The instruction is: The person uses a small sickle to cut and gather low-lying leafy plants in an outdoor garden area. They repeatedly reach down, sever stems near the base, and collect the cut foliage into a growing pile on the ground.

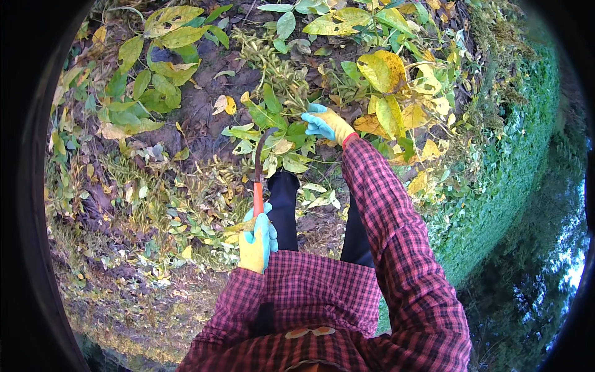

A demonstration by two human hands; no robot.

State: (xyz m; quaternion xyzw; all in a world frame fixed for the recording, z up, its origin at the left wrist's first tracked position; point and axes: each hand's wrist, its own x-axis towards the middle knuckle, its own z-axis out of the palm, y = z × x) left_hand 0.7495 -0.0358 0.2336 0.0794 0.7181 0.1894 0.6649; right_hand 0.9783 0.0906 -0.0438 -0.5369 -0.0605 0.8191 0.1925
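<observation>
My left hand [256, 244], in a yellow and light-blue work glove, grips the orange handle of a sickle [258, 200]. The dark curved blade points away from me, its tip against green leaves. A yellowish leaf [241, 227] lies across or just beside this glove; I cannot tell which. Farther out, my right hand [325, 123], gloved alike, closes around a soybean plant [297, 97] bearing many pods. Its fingertips are partly hidden among the stems. Below that hand spreads a cluster of green and pale leaves [283, 144].
Yellowing leafy plants stand at the upper left [162, 60] and right [390, 93]. Podded stalks and leaf litter [139, 204] cover ground at left. My dark-clad legs [283, 209] stand close to the sickle. A dense green plant bank [506, 195] runs along the right.
</observation>
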